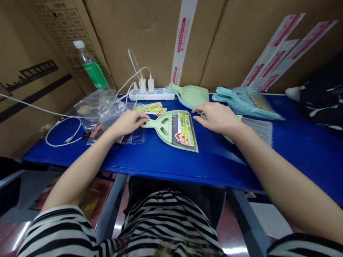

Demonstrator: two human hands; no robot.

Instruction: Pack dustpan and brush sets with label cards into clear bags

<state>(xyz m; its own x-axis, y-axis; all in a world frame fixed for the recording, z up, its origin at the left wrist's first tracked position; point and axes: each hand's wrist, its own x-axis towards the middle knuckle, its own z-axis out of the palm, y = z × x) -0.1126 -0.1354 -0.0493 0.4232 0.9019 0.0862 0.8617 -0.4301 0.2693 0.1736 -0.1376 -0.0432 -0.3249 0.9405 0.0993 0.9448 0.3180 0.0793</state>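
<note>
A light green dustpan [164,123] lies on the blue table with a grey-bristled brush and a printed label card [185,129] on it. My left hand [130,122] pinches the end of the dustpan's handle. To the right, my right hand [215,113] curls over the handle of a second green hand brush, whose grey bristles [259,129] point to the right. The tip of that handle shows between thumb and fingers; the hand covers most of the rest. Loose label cards [151,108] lie just behind the dustpan.
Behind are a stacked green dustpan [197,94] and blue dustpans [245,101] in plastic. A white power strip [158,94] with chargers stands against the cardboard wall [150,32]. On the left are crumpled plastic bags [93,103], a bottle [92,69] and a white cable [48,137].
</note>
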